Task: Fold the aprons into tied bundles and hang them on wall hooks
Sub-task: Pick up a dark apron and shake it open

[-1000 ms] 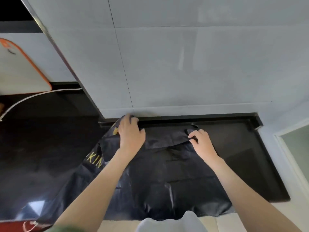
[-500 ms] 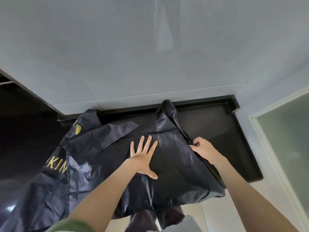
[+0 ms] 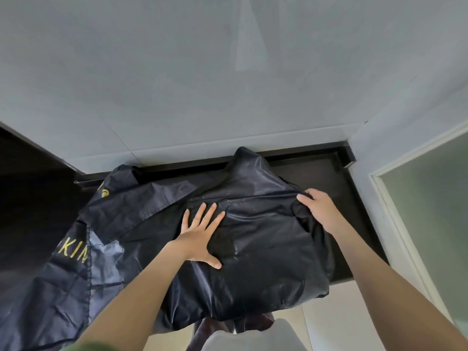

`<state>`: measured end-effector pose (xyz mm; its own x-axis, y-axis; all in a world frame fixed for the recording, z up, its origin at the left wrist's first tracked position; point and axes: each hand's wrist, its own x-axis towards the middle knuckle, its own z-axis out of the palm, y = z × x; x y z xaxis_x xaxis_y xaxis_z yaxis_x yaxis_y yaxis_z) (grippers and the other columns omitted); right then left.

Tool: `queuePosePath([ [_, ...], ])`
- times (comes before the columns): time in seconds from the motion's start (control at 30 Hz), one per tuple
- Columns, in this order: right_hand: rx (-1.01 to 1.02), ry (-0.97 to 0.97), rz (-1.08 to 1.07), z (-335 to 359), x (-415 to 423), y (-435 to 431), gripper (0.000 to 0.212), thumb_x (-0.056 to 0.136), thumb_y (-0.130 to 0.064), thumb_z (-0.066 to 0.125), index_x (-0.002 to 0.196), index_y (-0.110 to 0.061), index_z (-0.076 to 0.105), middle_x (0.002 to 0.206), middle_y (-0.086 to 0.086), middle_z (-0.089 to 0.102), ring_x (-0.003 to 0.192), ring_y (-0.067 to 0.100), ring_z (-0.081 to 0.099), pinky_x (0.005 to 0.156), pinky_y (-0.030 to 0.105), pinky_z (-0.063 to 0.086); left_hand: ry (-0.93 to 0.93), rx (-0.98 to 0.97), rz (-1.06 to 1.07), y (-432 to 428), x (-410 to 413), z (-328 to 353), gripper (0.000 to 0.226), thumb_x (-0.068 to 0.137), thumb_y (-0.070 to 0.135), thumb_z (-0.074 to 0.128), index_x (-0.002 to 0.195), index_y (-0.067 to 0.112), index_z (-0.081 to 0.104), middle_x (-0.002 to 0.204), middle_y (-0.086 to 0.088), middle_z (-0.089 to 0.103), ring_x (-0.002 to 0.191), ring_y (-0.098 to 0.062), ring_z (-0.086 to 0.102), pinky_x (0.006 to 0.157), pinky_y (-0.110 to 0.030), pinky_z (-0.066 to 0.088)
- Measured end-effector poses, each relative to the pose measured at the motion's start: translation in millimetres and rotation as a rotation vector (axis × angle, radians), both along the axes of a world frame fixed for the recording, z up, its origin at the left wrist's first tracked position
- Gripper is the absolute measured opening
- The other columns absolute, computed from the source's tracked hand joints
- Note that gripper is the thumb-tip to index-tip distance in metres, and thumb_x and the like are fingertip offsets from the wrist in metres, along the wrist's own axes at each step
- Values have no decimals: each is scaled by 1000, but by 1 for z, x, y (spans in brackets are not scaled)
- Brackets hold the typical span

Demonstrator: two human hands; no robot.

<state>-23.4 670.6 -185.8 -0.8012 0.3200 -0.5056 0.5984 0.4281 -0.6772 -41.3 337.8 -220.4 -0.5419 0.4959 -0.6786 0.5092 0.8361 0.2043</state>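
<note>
As left grip [image 3: 200, 238] presses, apron [image 3: 268, 264] lies beneath

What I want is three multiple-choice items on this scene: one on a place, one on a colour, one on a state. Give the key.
1. Where does the left hand lie?
A. Flat on the apron
B. On the wall
C. Under the counter

2. What colour is the lettering on the apron?
A. White
B. Gold
C. Red

3. What is the right hand doing?
A. Hanging idle
B. Gripping a fold of the apron
C. Pointing at the wall

Key:
1 A, the spread fingers press on the dark cloth.
2 B, the letters show yellow-gold on the cloth.
3 B, the fingers curl over the bunched cloth at the right side.
</note>
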Motion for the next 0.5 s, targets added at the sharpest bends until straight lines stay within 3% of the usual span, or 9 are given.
queuePosePath([
  [0.13, 226, 123, 147, 18, -25, 3, 18, 89, -25, 66, 88, -9, 58, 84, 2, 62, 81, 18, 55, 67, 29, 38, -6, 2, 33, -2, -2, 0, 135, 61, 75, 68, 141, 37, -34, 147, 6, -46, 131, -21, -46, 105, -53, -28],
  [0.23, 67, 164, 86, 30, -36, 3, 16, 86, -31, 70, 97, -20, 63, 90, -4, 63, 86, 9, 57, 74, 24, 41, 4, -13, 86, -4, -6, 1, 137, 59, 76, 68, 141, 37, -35, 144, 5, -48, 130, -21, -47, 107, -55, -25],
  [0.37, 39, -144, 184, 19, -23, 25, 39, 87, -38, 69, 118, -16, 61, 113, 1, 62, 104, 18, 58, 95, 37, 46, -29, -24, 182, -1, -13, 9, 130, 67, 61, 70, 144, 34, -31, 145, 2, -46, 133, -23, -43, 111, -57, -20],
  [0.43, 141, -287, 205, 6, -9, 36, 57, 80, -41, 74, 126, -15, 53, 125, 6, 53, 114, 23, 53, 100, 41, 44, -57, 1, 315, 12, -15, 15, 118, 71, 47, 66, 149, 31, -22, 152, -1, -37, 138, -25, -37, 113, -56, -17],
  [0.5, 292, -390, 227, 0, 6, 41, 70, 75, -42, 79, 129, -14, 44, 128, 7, 41, 123, 28, 42, 100, 40, 40, -42, 21, 429, 36, -12, 20, 109, 77, 53, 60, 152, 25, -14, 154, -4, -33, 139, -28, -34, 113, -56, -16],
])
